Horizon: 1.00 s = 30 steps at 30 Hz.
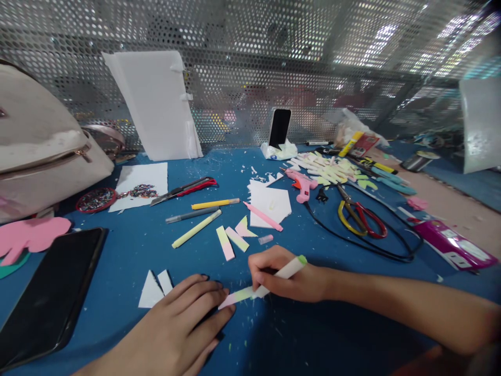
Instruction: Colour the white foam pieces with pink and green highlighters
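Observation:
My right hand (284,277) is closed around a white marker (290,268) with a green end. Its tip meets a narrow paper strip (238,296), coloured pink at the left and pale green towards the right. My left hand (183,318) lies flat, fingers stretched out, with the strip's pink end between two fingertips. Two white paper pieces (151,291) rest beside that hand. Beyond the hands are pink-and-yellow strips (225,243), a small pink cap (265,239) and a pink marker (263,216) across a white paper sheet (274,201).
A dark phone (55,287) lies at left, near a pale backpack (43,141). Behind the markers is a red utility knife (186,189). To the right are a pink glue gun (300,184) with a black cord, scissors (362,216) and a purple pouch (456,243).

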### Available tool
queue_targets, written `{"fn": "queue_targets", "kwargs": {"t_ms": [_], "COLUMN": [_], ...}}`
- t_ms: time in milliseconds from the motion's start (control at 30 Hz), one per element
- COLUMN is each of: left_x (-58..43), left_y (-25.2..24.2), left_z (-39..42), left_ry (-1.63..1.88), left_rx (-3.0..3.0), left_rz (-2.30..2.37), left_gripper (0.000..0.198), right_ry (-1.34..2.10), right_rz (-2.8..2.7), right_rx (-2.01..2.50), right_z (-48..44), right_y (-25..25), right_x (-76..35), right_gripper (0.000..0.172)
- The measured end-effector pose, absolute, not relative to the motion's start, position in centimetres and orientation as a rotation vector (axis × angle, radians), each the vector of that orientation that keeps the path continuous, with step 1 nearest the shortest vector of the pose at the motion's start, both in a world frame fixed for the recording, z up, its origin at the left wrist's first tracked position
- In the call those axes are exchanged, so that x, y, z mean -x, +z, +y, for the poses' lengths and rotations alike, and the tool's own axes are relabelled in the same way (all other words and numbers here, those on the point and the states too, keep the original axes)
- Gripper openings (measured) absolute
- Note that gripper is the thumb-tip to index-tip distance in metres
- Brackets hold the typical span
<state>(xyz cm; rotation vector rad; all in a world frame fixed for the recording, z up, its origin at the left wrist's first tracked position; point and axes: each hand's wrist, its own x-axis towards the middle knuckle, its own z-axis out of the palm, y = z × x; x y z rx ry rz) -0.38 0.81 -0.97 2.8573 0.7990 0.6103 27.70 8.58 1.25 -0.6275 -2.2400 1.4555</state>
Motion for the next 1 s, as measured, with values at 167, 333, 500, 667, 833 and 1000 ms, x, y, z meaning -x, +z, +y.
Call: {"fn": "queue_targets", "kwargs": {"t_ms": [167,333,500,667,833,1000], "left_x": [0.46,0.56,0.41,0.5,0.44,0.38], "left_y": [-0.93,-0.87,-0.87,-0.96,-1.01,-0.95], "left_z": [0.68,0.75,0.75,0.71,0.74,0.69], "left_ry": [0.627,0.612,0.632,0.612,0.641,0.637], "left_rx": [-2.859,-2.874,-2.858,-2.89,-2.882,-2.886], "left_rz": [0.793,0.789,0.79,0.794,0.819,0.817], "left_gripper": [0.044,0.044,0.043,0.044,0.046,0.039], "right_ry": [1.43,1.464,1.417,1.371,1.37,1.38], "right_rz": [-2.212,-2.254,-2.248,-2.303,-2.311,-2.303], "right_rx": [0.656,0.604,0.651,0.618,0.604,0.593], "right_z": [8.56,8.55,8.55,8.64,8.59,8.55], "right_y": [1.29,1.4,1.68,1.44,1.24,1.32], "right_x": [-27.74,-27.74,-27.52,-27.66,-27.79,-27.73], "right_gripper": [0.038,0.045,0.042,0.04,0.04,0.039]}}
